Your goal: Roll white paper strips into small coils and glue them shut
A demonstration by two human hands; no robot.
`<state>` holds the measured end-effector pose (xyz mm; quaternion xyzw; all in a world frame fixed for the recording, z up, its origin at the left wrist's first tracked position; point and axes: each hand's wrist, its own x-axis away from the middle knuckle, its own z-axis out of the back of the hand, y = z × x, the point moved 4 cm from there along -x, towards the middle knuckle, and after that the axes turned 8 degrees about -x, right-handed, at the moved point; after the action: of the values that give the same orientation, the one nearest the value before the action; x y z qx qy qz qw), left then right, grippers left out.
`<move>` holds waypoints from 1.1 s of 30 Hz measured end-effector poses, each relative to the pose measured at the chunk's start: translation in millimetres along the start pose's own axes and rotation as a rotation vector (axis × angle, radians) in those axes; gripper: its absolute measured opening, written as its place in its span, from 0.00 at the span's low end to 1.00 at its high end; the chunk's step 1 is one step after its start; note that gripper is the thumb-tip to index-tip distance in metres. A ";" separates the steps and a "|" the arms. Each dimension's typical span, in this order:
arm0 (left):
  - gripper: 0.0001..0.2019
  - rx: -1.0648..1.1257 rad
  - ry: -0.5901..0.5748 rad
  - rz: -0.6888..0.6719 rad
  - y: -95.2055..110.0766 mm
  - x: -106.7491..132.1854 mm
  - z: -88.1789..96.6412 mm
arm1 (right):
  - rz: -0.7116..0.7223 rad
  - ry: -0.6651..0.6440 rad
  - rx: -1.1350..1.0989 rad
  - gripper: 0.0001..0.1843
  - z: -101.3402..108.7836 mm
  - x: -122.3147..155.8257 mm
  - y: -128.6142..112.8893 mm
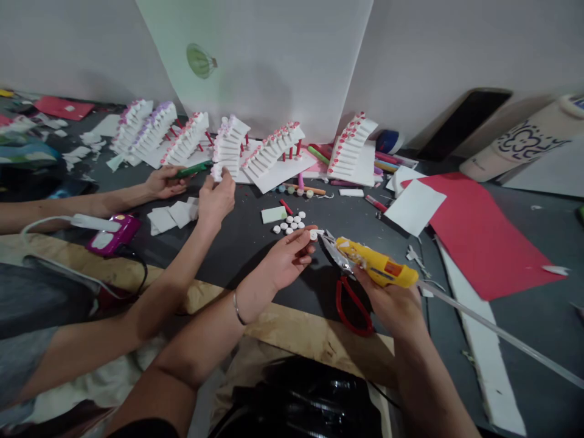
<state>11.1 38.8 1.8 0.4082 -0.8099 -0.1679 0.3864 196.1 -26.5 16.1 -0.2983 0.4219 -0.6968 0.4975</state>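
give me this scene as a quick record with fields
left hand: holds a small white disc at its fingertips
right hand: grips a yellow glue gun, nozzle toward the disc
nearby: loose white discs, red-handled scissors on the dark table
co-worker: one hand holds a green marker, other hand touches a white stair model
right side: red paper sheet

Single head-worn cam, looking forward and down across the dark table (249,240) to the white wall (433,48). Close range: left hand (287,258) and right hand (392,301) sit lower centre.
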 end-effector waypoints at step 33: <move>0.06 -0.079 -0.033 -0.046 -3.7 -1.6 -2.5 | 0.094 -0.140 -0.342 0.18 -35.9 -22.9 -35.3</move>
<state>15.6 38.0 0.5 0.4081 -0.7993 -0.2153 0.3849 158.1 10.8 30.7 -0.4060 0.5120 -0.5687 0.4996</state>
